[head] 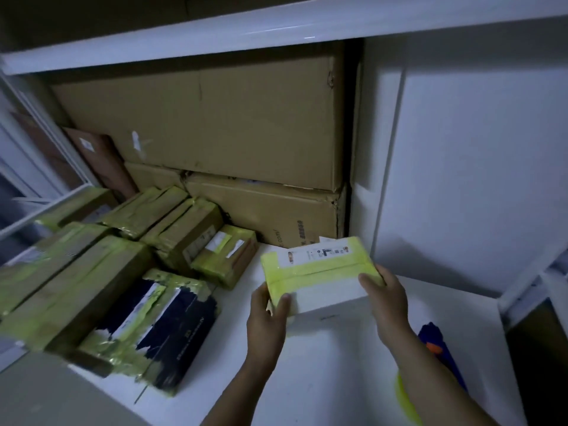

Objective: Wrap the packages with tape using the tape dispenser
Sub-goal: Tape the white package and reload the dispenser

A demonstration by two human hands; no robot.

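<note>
A white package (319,273) banded with yellow tape is held just above the white shelf (338,364), tilted towards me. My left hand (266,318) grips its left end, thumb on top over the tape. My right hand (390,302) grips its right end, fingers curled over the edge. The blue tape dispenser (439,348) with an orange part and a yellow tape roll (405,398) lies on the shelf at the right, partly hidden behind my right forearm.
Several taped brown packages (76,284) and a dark taped box (166,330) are piled at the left. Large cardboard cartons (215,124) fill the back of the shelf. A white side panel (461,179) closes the right.
</note>
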